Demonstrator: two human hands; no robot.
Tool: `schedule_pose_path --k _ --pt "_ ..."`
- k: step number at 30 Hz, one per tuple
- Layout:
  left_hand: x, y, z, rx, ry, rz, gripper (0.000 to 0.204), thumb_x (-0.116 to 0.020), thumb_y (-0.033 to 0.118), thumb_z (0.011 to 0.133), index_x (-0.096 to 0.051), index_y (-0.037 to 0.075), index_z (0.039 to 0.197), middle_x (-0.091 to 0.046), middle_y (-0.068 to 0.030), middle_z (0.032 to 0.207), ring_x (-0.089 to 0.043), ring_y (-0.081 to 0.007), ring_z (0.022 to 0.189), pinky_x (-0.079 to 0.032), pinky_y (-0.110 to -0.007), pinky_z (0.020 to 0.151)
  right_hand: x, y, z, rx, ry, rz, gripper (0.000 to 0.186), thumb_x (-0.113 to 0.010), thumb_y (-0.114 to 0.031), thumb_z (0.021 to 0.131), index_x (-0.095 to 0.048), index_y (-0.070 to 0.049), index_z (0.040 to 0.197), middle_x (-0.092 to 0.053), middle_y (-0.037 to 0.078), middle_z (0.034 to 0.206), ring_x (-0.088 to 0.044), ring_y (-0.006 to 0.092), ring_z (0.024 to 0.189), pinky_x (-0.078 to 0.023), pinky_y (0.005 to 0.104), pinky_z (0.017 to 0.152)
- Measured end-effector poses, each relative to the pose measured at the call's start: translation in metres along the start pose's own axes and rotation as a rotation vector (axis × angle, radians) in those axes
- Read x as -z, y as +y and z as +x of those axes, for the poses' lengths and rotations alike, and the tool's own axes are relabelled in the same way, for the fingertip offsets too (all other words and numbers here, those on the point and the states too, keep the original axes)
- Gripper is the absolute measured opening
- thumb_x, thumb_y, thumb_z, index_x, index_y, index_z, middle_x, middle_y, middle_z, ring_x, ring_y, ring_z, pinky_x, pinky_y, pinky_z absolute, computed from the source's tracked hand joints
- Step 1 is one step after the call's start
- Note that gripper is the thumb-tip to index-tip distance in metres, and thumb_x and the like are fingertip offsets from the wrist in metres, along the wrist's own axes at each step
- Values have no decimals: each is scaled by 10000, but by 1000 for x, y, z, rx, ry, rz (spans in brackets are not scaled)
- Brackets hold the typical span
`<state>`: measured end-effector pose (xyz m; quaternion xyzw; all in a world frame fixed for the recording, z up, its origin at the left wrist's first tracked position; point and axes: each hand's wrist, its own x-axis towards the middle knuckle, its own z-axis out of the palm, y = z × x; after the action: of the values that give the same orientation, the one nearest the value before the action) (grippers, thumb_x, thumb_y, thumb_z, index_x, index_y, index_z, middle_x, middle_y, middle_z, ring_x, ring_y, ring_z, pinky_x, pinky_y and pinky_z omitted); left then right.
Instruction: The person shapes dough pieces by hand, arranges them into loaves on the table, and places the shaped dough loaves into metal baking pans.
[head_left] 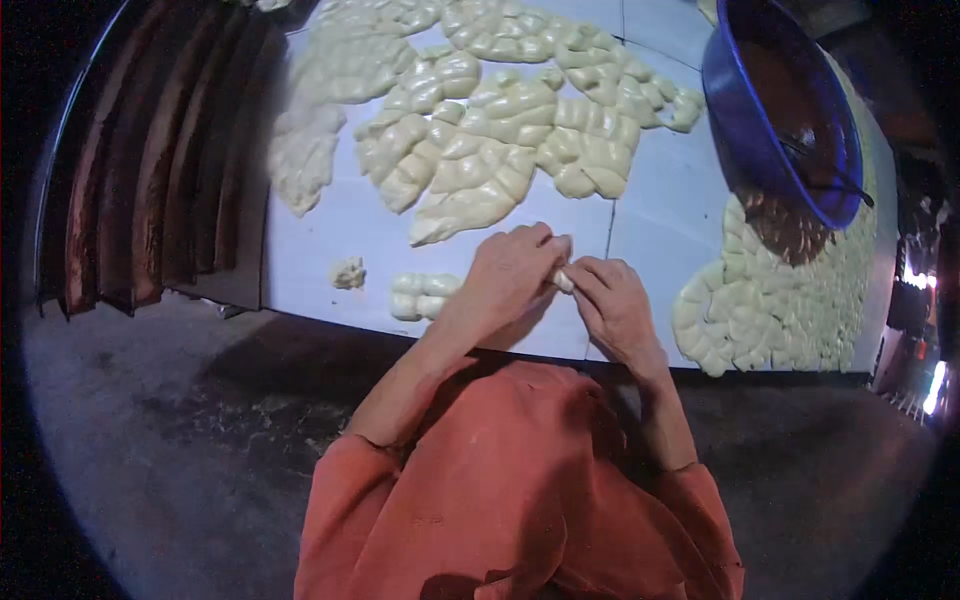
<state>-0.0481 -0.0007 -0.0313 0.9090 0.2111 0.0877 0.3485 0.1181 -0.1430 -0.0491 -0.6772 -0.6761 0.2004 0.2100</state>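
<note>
My left hand (508,275) and my right hand (612,305) meet over the near part of the white table (650,240). Both are closed, with fingers pinching a small pale piece of dough (563,281) between them. Most of that piece is hidden by the fingers. Just left of my left wrist lie a few smooth dough pieces (420,296), side by side and partly covered by the forearm. Beyond my hands spreads a broad patch of shiny, cream-coloured dough pieces (490,170), packed against each other.
A blue basin (722,110) with brown contents stands at the far right, a dark handle over its rim. Smaller dough pieces (760,320) cover the table below it. A crumbly lump (348,273) sits near the left edge. Rusty metal trays (160,150) stand at the left.
</note>
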Motion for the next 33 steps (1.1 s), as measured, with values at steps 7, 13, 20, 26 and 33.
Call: schedule_pose_path --k 7,13,20,26,33 --pt "35 -17 -44 190 389 74 511 -808 257 765 -610 71 1199 -628 -141 1155 -636 -362 1024 -527 -437 836 22 -30 5 -187 276 132 381 -710 -172 874 -632 -51 1226 -667 133 1165 -633 312 997 -488 408 875" --pt "55 -55 -64 597 400 185 370 -782 314 798 -667 73 1055 -648 -121 981 -662 -314 919 -531 -399 767 10 -78 63 -211 236 309 203 -680 -144 896 -699 -27 1061 -710 137 913 -661 312 808 -497 403 739" --pt "62 -67 -77 578 386 -103 403 -792 323 799 -669 45 1064 -714 -154 987 -710 -306 835 -551 -377 721 -25 -93 108 -57 161 207 225 -682 -170 890 -668 -41 1074 -674 131 931 -649 314 845 -494 424 730" --pt "68 -66 -68 296 430 0 256 -709 183 874 -648 42 1079 -655 -152 923 -666 -371 804 -529 -430 698 -36 -103 134 -20 105 107 140 -660 -160 895 -659 -60 994 -606 128 872 -642 342 824 -521 439 713" --pt "88 -93 -97 442 362 -236 239 -722 236 877 -700 82 1058 -687 -102 919 -691 -288 779 -536 -396 666 -19 -102 131 -277 -25 280 158 -665 -189 895 -687 -52 972 -655 143 946 -665 353 830 -522 439 740"
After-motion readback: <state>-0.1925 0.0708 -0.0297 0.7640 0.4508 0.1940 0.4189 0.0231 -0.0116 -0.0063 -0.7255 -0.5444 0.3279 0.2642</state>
